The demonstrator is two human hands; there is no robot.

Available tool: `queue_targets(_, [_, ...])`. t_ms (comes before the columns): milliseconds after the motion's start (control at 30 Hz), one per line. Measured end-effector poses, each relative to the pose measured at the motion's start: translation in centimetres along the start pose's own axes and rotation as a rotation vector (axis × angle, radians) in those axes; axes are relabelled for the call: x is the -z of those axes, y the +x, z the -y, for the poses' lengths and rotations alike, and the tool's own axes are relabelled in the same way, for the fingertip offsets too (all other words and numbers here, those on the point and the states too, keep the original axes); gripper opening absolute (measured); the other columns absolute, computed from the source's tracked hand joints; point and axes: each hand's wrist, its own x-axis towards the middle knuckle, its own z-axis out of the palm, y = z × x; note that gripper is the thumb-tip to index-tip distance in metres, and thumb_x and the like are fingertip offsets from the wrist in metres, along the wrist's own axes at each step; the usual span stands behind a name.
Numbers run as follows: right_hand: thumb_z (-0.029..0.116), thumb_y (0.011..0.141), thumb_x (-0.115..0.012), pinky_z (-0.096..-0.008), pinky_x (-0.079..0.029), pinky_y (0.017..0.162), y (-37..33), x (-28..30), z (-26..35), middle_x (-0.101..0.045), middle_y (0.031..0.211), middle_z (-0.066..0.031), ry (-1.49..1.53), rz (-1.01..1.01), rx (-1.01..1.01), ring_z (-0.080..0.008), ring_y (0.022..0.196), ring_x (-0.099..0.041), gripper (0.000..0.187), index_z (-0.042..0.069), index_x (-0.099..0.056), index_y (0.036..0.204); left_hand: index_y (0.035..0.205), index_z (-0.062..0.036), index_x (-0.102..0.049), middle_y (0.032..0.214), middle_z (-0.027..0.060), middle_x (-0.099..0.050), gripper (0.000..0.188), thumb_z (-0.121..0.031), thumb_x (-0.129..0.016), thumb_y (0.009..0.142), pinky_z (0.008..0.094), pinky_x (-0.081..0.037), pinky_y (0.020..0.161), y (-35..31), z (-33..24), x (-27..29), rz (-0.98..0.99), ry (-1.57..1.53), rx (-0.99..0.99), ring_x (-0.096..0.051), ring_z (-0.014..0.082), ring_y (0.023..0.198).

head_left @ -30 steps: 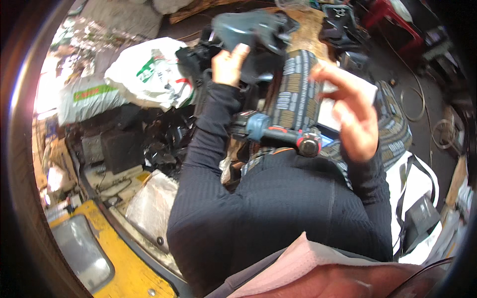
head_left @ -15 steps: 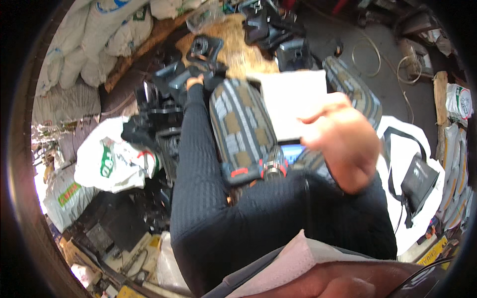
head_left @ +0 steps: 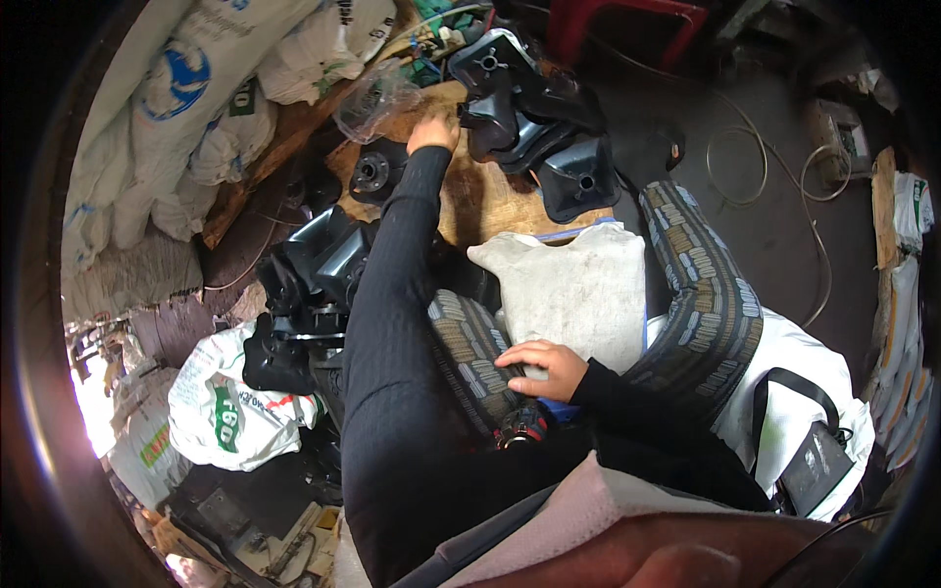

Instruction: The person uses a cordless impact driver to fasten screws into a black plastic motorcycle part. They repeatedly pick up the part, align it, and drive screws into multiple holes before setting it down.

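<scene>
My left arm is stretched far forward, and my left hand (head_left: 433,130) is over the wooden board, close to the near-left edge of a pile of glossy black moulded plastic parts (head_left: 580,176). Its fingers are smeared and partly hidden, so whether they touch a part does not show. My right hand (head_left: 549,370) lies on my lap at the near edge of a folded white cloth (head_left: 573,284), fingers spread and holding nothing. Just below that hand, between my thighs, sits a dark thing with red trim (head_left: 520,428). A round-hubbed black part (head_left: 374,171) lies left of my left hand.
More black parts (head_left: 328,260) are heaped left of my left arm. A clear plastic container (head_left: 375,103) stands at the board's (head_left: 470,211) far left. White sacks (head_left: 186,98) fill the left, a white bag (head_left: 230,402) sits nearer, and a hose (head_left: 735,176) curls on the right floor.
My left hand has moved right and farther forward, from the left heap toward the far pile. My right hand has come down from above the cloth to my lap. The view has shifted.
</scene>
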Motion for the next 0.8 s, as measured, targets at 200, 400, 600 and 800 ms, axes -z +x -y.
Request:
queue_targets(200, [0.023,0.090,-0.055,-0.0364,-0.040,0.097,-0.6,0.2,-2.1,-0.046,0.130,-0.0141,0.161,0.134,-0.117,-0.0284,0.115,-0.050,0.030,0.014,-0.060,0.118,0.123,-0.0332,-0.057,0.127,0.0101,-0.054,0.038,-0.045,-0.047,0.088,0.0486,-0.043,0.091,11.0,-7.1,-4.6,-0.056,0.032,0.048,-0.051,0.0351,0.114])
queue_targets(400, [0.011,0.089,-0.048,-0.0390,-0.039,0.097,-0.9,0.6,-3.2,-0.043,0.133,-0.0133,0.354,0.184,-0.240,-0.0290,0.115,-0.049,0.035,0.025,-0.060,0.119,0.129,-0.0247,-0.054,0.136,0.0140,-0.047,0.062,-0.065,-0.043,0.083,0.0531,-0.032,0.100,17.5,-6.4,-9.2,0.136,-0.063,0.246,-0.045,0.0337,0.124])
queue_targets(600, [0.002,0.086,-0.044,-0.0384,-0.036,0.100,-0.9,0.4,-4.1,-0.043,0.135,-0.0118,0.356,0.231,-0.254,-0.0294,0.120,-0.045,0.042,0.026,-0.064,0.114,0.111,-0.0062,-0.065,0.118,0.0177,-0.060,0.056,-0.054,-0.056,0.082,0.0459,-0.045,0.091,17.6,-7.2,-9.6,0.138,-0.111,0.325,-0.057,0.0344,0.110])
queue_targets(800, [0.004,0.084,-0.047,-0.0388,-0.037,0.100,-1.1,-0.4,-1.8,-0.047,0.131,-0.0097,0.133,0.036,-0.128,-0.0276,0.118,-0.046,0.036,0.024,-0.069,0.105,0.098,-0.0039,-0.069,0.105,0.0174,-0.065,0.040,-0.039,-0.059,0.081,0.0402,-0.050,0.085,7.8,-12.8,-7.0,0.090,-0.011,0.291,-0.063,0.0302,0.100])
